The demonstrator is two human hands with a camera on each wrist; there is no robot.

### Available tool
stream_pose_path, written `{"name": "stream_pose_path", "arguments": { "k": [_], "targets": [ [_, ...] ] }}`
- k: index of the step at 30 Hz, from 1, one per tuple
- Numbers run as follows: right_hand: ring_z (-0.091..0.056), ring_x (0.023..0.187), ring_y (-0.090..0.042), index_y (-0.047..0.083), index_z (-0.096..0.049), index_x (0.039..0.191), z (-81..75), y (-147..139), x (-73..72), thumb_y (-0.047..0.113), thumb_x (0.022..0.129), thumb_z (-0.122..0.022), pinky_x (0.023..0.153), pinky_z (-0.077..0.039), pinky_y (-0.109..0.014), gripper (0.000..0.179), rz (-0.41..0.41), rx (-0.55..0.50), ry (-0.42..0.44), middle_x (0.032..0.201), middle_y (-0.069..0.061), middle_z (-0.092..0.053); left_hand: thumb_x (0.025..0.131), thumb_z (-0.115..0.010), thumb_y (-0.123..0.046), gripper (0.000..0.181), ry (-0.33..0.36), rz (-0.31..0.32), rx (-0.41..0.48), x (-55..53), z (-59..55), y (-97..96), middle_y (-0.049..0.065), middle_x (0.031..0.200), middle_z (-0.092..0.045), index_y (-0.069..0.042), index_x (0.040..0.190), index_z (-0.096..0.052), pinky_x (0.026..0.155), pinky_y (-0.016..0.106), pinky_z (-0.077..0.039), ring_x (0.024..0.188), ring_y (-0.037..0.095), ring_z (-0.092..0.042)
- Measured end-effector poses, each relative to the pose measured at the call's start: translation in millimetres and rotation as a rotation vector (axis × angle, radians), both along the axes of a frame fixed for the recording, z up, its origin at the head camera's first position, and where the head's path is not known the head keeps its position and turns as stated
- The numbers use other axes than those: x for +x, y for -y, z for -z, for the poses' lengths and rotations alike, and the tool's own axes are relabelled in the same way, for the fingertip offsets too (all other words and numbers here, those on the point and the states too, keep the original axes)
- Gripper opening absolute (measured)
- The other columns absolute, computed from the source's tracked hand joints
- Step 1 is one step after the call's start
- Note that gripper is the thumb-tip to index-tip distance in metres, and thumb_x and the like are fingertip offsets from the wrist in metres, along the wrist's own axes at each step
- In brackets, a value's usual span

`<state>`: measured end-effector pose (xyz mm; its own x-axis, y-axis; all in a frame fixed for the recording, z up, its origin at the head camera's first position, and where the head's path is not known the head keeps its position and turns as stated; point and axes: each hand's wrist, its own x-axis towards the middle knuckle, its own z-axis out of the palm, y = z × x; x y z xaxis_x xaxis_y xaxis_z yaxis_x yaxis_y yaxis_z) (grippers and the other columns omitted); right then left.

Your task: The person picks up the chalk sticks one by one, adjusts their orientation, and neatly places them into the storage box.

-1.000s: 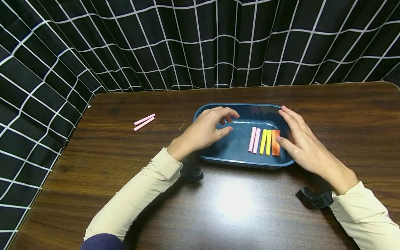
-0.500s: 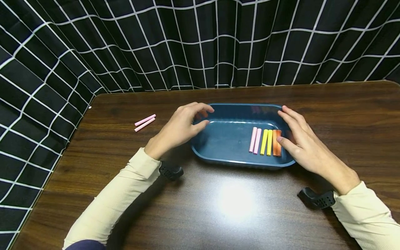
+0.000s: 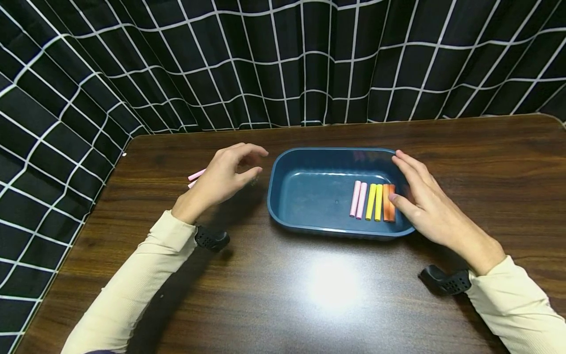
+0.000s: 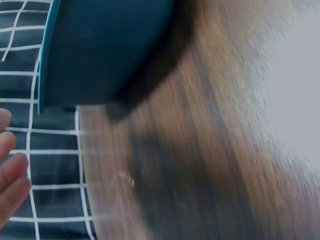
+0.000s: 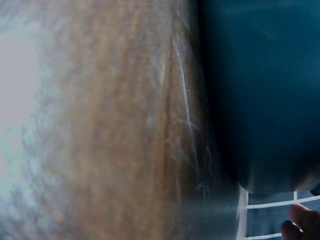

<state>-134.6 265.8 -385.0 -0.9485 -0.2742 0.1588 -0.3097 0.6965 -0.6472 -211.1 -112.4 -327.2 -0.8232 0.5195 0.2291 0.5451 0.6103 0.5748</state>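
Observation:
A blue plastic bin (image 3: 305, 201) stands on the table. Inside it, toward the right end, lie two pink chalk sticks (image 3: 358, 200), two yellow chalk sticks (image 3: 374, 202) and two orange chalk sticks (image 3: 386, 204), side by side. My right hand (image 3: 429, 211) rests at the bin's right end, fingers extended along the rim, thumb over the orange sticks. My left hand (image 3: 221, 176) is over the table left of the bin, fingers loosely bent and holding nothing. Behind it, two more pink chalk sticks (image 3: 196, 174) lie on the table, partly hidden by that hand.
The dark wooden table (image 3: 274, 295) has a bright glare patch in front of the bin. A black curtain with white grid lines (image 3: 305, 64) hangs along the back and left edges. Black wrist cameras (image 3: 212, 239) sit under both wrists.
My left hand has moved left, from above the bin's left part to beside the loose pink chalk sticks, now partly covering them. The right hand stays at the bin.

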Motion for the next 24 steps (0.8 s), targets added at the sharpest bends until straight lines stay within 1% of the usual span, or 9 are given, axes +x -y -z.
{"name": "stream_pose_path", "arguments": {
  "k": [5, 11, 14, 16, 18, 19, 21, 24],
  "targets": [
    [-0.017, 0.15, -0.04, 0.003, -0.022, 0.156, -0.9, 0, -0.2, 0.016, 0.097, -0.058, 0.118, -0.016, -0.066, 0.071, 0.003, 0.003, 0.003, 0.165, -0.016, -0.015, 0.089, -0.069, -0.003, 0.029, -0.006, -0.014, -0.009, -0.8, 1.1, 10.6, 0.013, 0.106, -0.069, -0.003, 0.118, -0.067, 0.091, 0.039, -0.054, 0.098, 0.025, -0.067],
    [-0.016, 0.15, -0.041, 0.004, -0.019, 0.157, -1.0, 0, 0.0, 0.016, 0.096, -0.058, 0.117, -0.016, -0.067, 0.073, 0.007, -0.016, 0.022, 0.165, -0.015, -0.013, 0.091, -0.067, -0.004, 0.029, -0.021, -0.035, -0.058, -1.6, 5.2, 25.4, 0.016, 0.112, -0.068, -0.001, 0.12, -0.066, 0.09, 0.041, -0.053, 0.101, 0.027, -0.066],
    [-0.016, 0.15, -0.041, 0.005, -0.019, 0.157, -0.5, 0, 0.0, 0.015, 0.096, -0.058, 0.117, -0.016, -0.067, 0.074, -0.003, -0.042, 0.023, 0.165, -0.016, -0.012, 0.091, -0.067, -0.004, 0.029, -0.029, -0.059, -0.08, -3.1, 7.2, 34.2, 0.015, 0.111, -0.068, -0.001, 0.12, -0.066, 0.084, 0.039, -0.052, 0.098, 0.028, -0.066],
    [-0.016, 0.15, -0.041, 0.005, -0.018, 0.157, -0.2, 0, -0.1, 0.014, 0.096, -0.058, 0.118, -0.015, -0.066, 0.074, -0.008, -0.06, 0.023, 0.165, -0.016, -0.012, 0.09, -0.068, -0.004, 0.029, -0.037, -0.08, -0.095, -4.5, 8.2, 40.4, 0.014, 0.108, -0.068, -0.002, 0.12, -0.066, 0.078, 0.037, -0.05, 0.095, 0.027, -0.065],
    [-0.016, 0.15, -0.041, 0.005, -0.018, 0.157, 0.2, 0, -0.4, 0.013, 0.096, -0.058, 0.118, -0.014, -0.065, 0.074, -0.012, -0.074, 0.022, 0.165, -0.016, -0.011, 0.091, -0.067, -0.004, 0.029, -0.042, -0.097, -0.105, -6.2, 9.6, 46.9, 0.015, 0.105, -0.068, -0.002, 0.119, -0.066, 0.075, 0.037, -0.047, 0.092, 0.028, -0.063],
    [-0.017, 0.149, -0.041, 0.005, -0.017, 0.157, 0.4, -1, -0.5, 0.012, 0.095, -0.058, 0.119, -0.014, -0.065, 0.075, -0.012, -0.08, 0.02, 0.165, -0.016, -0.011, 0.091, -0.067, -0.003, 0.029, -0.043, -0.105, -0.109, -7.0, 10.3, 50.2, 0.015, 0.105, -0.068, -0.002, 0.119, -0.066, 0.075, 0.038, -0.047, 0.091, 0.028, -0.062],
    [-0.017, 0.149, -0.041, 0.005, -0.017, 0.158, 0.9, -1, -0.8, 0.011, 0.095, -0.058, 0.119, -0.014, -0.065, 0.075, -0.011, -0.089, 0.022, 0.165, -0.016, -0.01, 0.091, -0.066, -0.003, 0.029, -0.045, -0.115, -0.116, -8.1, 11.5, 56.6, 0.017, 0.105, -0.068, -0.002, 0.119, -0.066, 0.078, 0.04, -0.048, 0.092, 0.029, -0.061],
    [-0.016, 0.149, -0.043, 0.003, -0.015, 0.158, 2.0, -2, -1.1, 0.009, 0.094, -0.059, 0.119, -0.014, -0.065, 0.077, -0.023, -0.109, 0.012, 0.165, -0.019, -0.009, 0.091, -0.065, -0.001, 0.029, -0.031, -0.133, -0.123, -9.5, 14.7, 66.0, 0.019, 0.105, -0.068, 0.0, 0.12, -0.065, 0.083, 0.044, -0.05, 0.093, 0.03, -0.061]
  ]
}}
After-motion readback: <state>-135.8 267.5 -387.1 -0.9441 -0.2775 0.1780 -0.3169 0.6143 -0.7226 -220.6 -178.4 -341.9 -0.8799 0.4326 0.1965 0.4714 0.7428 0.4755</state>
